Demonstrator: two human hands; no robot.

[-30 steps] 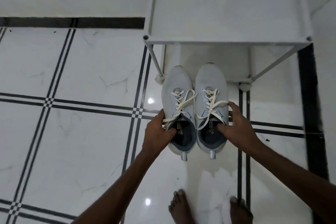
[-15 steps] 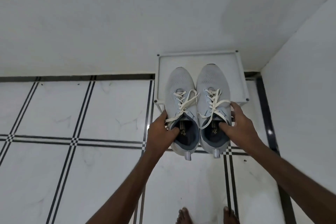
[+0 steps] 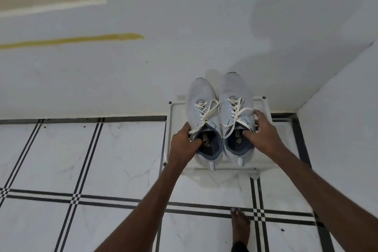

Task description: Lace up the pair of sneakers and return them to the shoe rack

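Two light grey sneakers with cream laces are side by side over the top shelf of the white shoe rack (image 3: pixel 263 106), toes toward the wall. My left hand (image 3: pixel 184 143) grips the collar of the left sneaker (image 3: pixel 201 98), thumb inside the opening. My right hand (image 3: pixel 261 131) grips the collar of the right sneaker (image 3: pixel 235 88) the same way. Both sneakers are laced, with lace ends hanging loose over the sides. Whether the soles rest on the shelf I cannot tell.
The rack stands in a corner, with a white wall (image 3: pixel 184 26) behind it and another wall (image 3: pixel 343 108) on the right. White floor tiles (image 3: pixel 81 159) with black lines spread to the left. My bare foot (image 3: pixel 240 225) is on the floor below the rack.
Both hands lifted the sneakers from the floor in front of the rack up over its top shelf. The view has tilted up toward the wall.
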